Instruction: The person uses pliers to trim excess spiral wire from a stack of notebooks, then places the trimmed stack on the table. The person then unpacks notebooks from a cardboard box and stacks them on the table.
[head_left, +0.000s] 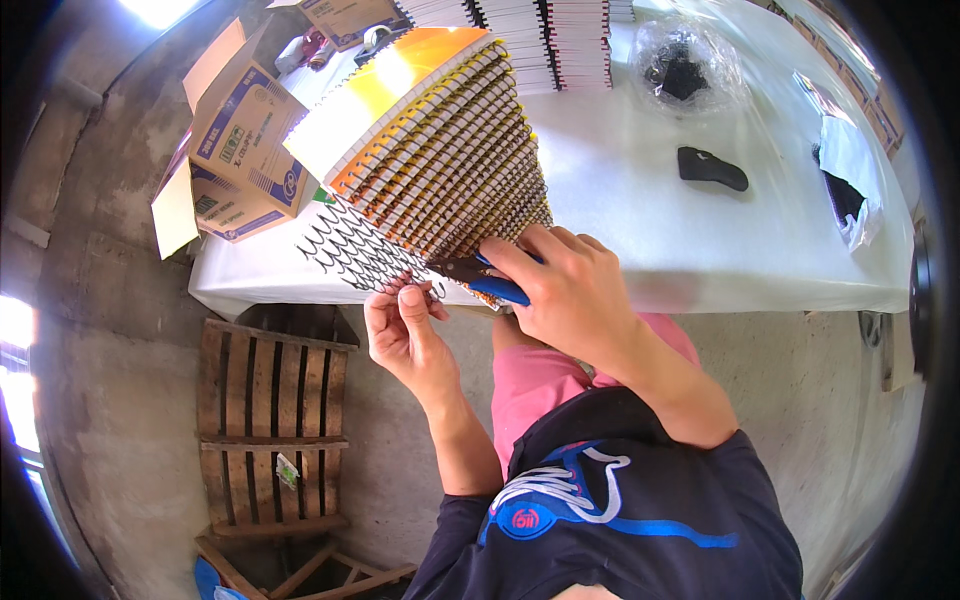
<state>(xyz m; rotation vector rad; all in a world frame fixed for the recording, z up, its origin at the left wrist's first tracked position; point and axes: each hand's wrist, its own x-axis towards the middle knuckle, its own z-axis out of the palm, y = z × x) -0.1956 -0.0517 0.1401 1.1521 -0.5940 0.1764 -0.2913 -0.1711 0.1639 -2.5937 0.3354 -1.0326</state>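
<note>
Pliers (480,275) in right hand (565,290); left hand (400,325) pinches wire coil (350,255) (notebooks (440,150) above).

One fanned stack of spiral notebooks (440,150), one pair of blue-handled pliers (490,278), two open cardboard boxes (245,150), one wooden pallet (275,430), one black tool (712,168) on the table (640,220).

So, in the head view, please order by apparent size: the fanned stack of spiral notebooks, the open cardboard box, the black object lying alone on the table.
1. Fanned stack of spiral notebooks, though nearest the camera.
2. Open cardboard box.
3. Black object, clearly smallest.
</note>
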